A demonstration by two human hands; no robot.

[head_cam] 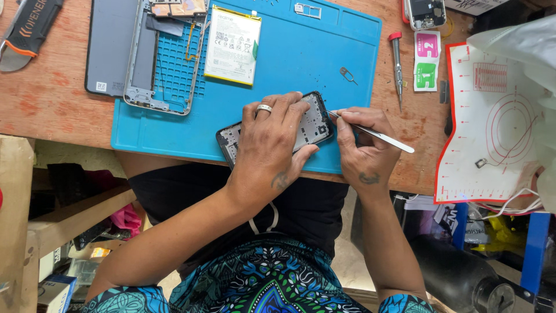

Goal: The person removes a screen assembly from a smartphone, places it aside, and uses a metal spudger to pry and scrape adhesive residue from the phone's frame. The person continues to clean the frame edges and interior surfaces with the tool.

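An opened black phone lies tilted near the front edge of a blue work mat, its inner board showing. My left hand, with a ring on one finger, presses down across the phone's middle and grips it. My right hand holds metal tweezers, whose tip touches the phone's upper right edge. The phone's lower left part is partly hidden under my left hand.
On the mat lie a white phone battery, a grey phone frame, a small metal tray piece and an ejector pin. A grey back cover, a red-capped screwdriver, wipe packets and a red-edged white mat surround it.
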